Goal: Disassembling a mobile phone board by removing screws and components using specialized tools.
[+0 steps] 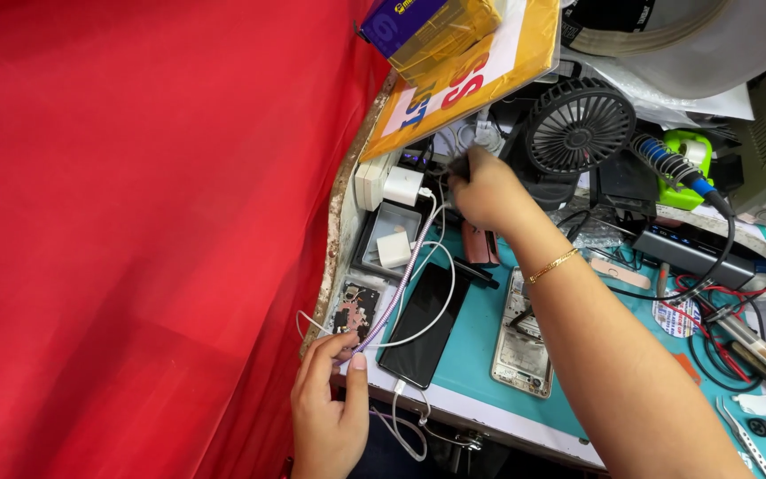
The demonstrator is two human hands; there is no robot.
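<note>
Red cloth: fills the whole left side, hanging as a curtain beside the tabletop edge.
Left hand: low at the near edge; its grip is pinched on a braided cable, thumb pressed over fingers, seemingly to keep the cord taut.
Cable path: the braided cable runs up and away from the left hand toward the power strip; a thin white cable loops beside it and across the phone.
Phone: dark, screen up, flat on the teal mat, just right of the left hand.
Charger: small white block resting in a grey tray, near the strip.
Right hand: reaches far back, grip closed on something dark at the plugs; what exactly is hidden. A gold bracelet circles the wrist.
Opened phone: lies partly under the right forearm.
Fan: small black one, standing behind the right hand.
Tabletop: crowded repair bench; soldering iron, wires and tweezers lie at the right.
</note>
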